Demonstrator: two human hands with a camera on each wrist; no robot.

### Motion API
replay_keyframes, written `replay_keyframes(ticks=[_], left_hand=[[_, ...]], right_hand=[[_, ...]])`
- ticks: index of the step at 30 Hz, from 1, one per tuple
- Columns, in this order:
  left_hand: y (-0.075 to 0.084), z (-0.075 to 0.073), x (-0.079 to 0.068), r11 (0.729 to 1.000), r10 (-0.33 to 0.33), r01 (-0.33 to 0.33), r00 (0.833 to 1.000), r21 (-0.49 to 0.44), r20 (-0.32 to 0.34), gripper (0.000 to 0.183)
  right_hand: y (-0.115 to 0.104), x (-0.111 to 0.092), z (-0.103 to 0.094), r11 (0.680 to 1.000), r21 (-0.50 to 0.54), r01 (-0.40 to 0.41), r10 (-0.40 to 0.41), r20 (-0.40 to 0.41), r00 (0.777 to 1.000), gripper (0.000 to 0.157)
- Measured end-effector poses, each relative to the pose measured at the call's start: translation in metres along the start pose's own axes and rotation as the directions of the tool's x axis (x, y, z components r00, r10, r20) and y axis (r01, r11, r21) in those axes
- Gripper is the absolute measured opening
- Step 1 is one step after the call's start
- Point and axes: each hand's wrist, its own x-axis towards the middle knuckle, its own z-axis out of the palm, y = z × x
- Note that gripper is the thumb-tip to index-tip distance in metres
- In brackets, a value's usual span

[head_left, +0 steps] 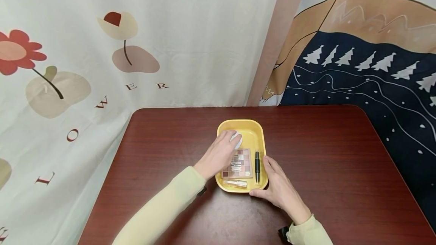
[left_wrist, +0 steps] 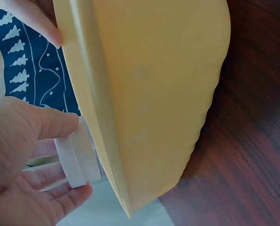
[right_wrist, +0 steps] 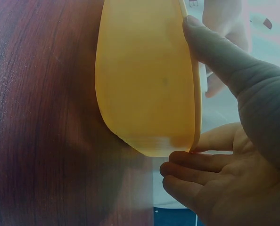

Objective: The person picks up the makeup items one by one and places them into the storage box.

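My left hand (head_left: 221,152) reaches over the yellow tray (head_left: 243,126) and holds a small round jar with a white lid (head_left: 236,141). In the left wrist view, thumb and fingers are bent round the jar (left_wrist: 78,157) at the tray's rim. My right hand (head_left: 281,186) grips the tray's near right corner; the right wrist view shows the thumb on one edge and fingertips against another. Inside the tray lie an eyeshadow palette (head_left: 243,163), a black pen-like tube (head_left: 257,167) and a gold-and-clear lipstick tube (head_left: 235,183). The left hand hides part of the palette.
The tray rests on a dark red-brown wooden table (head_left: 323,154) with rounded far corners. Behind the table hangs a white curtain with flower prints (head_left: 204,41). To its right is a navy and tan cloth with tree prints (head_left: 357,75).
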Motion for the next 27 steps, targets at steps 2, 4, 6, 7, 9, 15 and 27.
replay_keyframes(ticks=[2,4,6,7,9,15,27], left_hand=[[0.001,0.0,0.001,1.0,0.003,-0.003,1.0,0.015,0.015,0.037],[0.001,0.0,0.003,0.999,0.006,-0.007,1.0,0.031,0.03,0.038],[0.002,0.0,0.005,0.999,0.005,-0.007,0.999,0.041,0.046,0.038],[0.003,0.0,0.006,0.999,0.004,-0.006,0.998,0.043,0.055,0.039],[0.004,0.0,0.008,0.999,0.001,-0.004,0.997,0.043,0.073,0.038],[0.006,-0.001,0.013,0.999,0.0,-0.006,0.994,0.054,0.111,0.037],[0.007,-0.001,0.026,0.995,0.04,-0.055,0.986,0.085,0.162,0.035]], right_hand=[[0.0,0.0,0.0,1.0,0.004,-0.003,0.003,0.003,1.0,0.114],[0.0,0.0,0.0,1.0,0.005,-0.007,0.007,0.006,1.0,0.114],[-0.001,0.0,0.0,1.0,0.004,-0.008,0.007,0.007,1.0,0.114],[-0.001,0.0,0.0,1.0,0.003,-0.008,0.007,0.006,1.0,0.114],[-0.001,0.0,0.0,1.0,0.001,-0.006,0.006,0.003,1.0,0.114],[0.0,0.0,0.0,1.0,-0.003,0.008,-0.008,-0.008,1.0,0.113],[0.0,0.0,0.0,1.0,-0.003,0.009,-0.009,-0.009,1.0,0.114]])
